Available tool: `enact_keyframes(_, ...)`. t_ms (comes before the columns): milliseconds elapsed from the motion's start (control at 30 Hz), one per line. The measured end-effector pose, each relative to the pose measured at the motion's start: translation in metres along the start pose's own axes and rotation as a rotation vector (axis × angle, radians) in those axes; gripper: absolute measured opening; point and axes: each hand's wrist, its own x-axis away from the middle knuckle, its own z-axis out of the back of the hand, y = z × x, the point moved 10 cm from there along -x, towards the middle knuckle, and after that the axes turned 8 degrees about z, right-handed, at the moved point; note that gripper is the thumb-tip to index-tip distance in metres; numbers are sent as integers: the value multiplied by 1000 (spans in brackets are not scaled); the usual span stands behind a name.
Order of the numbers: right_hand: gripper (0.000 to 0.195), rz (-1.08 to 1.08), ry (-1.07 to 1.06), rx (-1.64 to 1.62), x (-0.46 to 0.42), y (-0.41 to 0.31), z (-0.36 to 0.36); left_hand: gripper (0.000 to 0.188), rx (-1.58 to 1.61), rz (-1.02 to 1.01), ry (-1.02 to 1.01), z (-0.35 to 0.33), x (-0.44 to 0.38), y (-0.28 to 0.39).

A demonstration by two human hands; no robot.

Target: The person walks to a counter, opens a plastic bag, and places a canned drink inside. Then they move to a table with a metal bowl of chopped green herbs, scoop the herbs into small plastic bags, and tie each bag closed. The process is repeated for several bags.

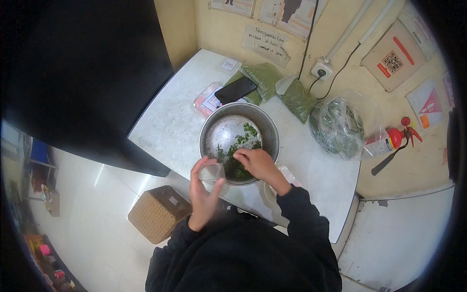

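Note:
A round metal pot (270,127) stands on the white table. Chopped green leaves (250,129) lie scattered over its bottom, mostly on the right and near side. Between the thumb and fingers of my left hand (201,197) is a small clear plastic bag or cup (212,172), held at the pot's near left rim. My right hand (259,165) reaches over the near right rim, fingertips drawn together just above the leaves. Whether it pinches any leaves is hidden. Beside my right wrist, a pale, partly covered item (288,175) rests on the table.
Behind the pot, a black phone (236,89) lies on packs of green contents (263,78). Another green pack (298,98) and a clear bag of leaves (339,127) sit rightward. A red fire extinguisher (396,137) is by the wall. A woven box (155,215) stands left of the table (168,120).

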Motion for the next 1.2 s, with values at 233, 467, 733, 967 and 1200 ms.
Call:
enact_keyframes(233,36,0,-280,274,-23,30,-51,56,44,186,-18,50,11,-13)
enact_keyframes(467,11,80,-133,374,-15,21,17,47,-156,238,-461,-1,43,-43)
enact_keyframes(733,12,33,-120,464,-10,26,-20,46,-118,199,-540,-41,48,-67)
enact_keyframes(967,12,100,-59,555,-16,16,-28,45,-151,237,-516,-38,43,-71)
enact_keyframes(1200,13,275,55,690,-30,-20,-30,43,-140,251,-500,-40,43,-74)
